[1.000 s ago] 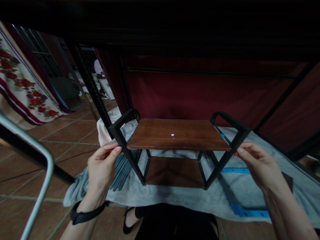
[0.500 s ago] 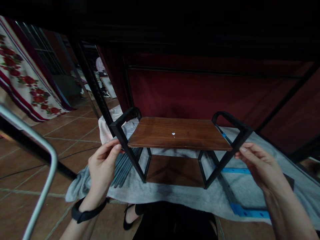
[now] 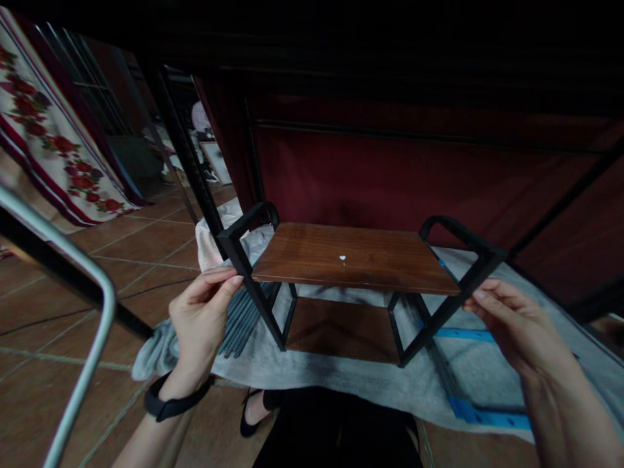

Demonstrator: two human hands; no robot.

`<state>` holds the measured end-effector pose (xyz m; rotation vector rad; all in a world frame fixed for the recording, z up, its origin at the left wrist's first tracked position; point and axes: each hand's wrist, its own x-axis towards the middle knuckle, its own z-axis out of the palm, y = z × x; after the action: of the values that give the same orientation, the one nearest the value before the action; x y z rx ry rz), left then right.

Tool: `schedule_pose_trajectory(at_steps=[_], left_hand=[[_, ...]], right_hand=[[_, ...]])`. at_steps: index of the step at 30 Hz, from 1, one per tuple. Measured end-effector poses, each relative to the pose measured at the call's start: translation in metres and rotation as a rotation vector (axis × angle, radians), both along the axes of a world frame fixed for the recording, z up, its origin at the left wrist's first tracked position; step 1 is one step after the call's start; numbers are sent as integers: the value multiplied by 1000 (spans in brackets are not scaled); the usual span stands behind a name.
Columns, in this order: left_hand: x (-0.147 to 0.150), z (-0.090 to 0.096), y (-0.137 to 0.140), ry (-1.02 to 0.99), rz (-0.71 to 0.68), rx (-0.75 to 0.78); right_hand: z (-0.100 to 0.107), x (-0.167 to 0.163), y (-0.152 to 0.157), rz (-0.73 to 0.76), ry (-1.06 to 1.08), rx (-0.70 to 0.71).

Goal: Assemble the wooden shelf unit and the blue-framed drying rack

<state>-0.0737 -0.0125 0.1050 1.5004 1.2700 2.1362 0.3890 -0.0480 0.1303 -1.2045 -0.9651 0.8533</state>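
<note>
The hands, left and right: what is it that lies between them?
In the head view, a brown and black two-tier shelf lies between the left hand and the right hand.

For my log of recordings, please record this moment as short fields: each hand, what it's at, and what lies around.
Left hand: fingertips at the rack's left side; grip unclear
Right hand: fingertips at the rack's right side; grip unclear
Rack: two brown boards, black side frames, small white mark on upper board
Under rack: grey cloth
Left of rack: bundled rods
Right of rack: blue strips
Behind: dark red curtain
</note>
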Motion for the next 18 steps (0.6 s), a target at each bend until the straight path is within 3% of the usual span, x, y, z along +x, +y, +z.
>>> schedule_pose_trajectory(at_steps=[4, 11, 14, 18], left_hand=[[2, 3, -1, 18, 20, -12], [6, 7, 9, -364, -196, -105], [7, 7, 10, -380, -214, -102], [6, 4, 8, -311, -170, -52]], right_hand=[[2, 0, -1, 18, 23, -33], [-10, 0, -6, -104, -197, 84], [-13, 1, -6, -127, -245, 87], [-8, 0, -4, -79, -156, 73]])
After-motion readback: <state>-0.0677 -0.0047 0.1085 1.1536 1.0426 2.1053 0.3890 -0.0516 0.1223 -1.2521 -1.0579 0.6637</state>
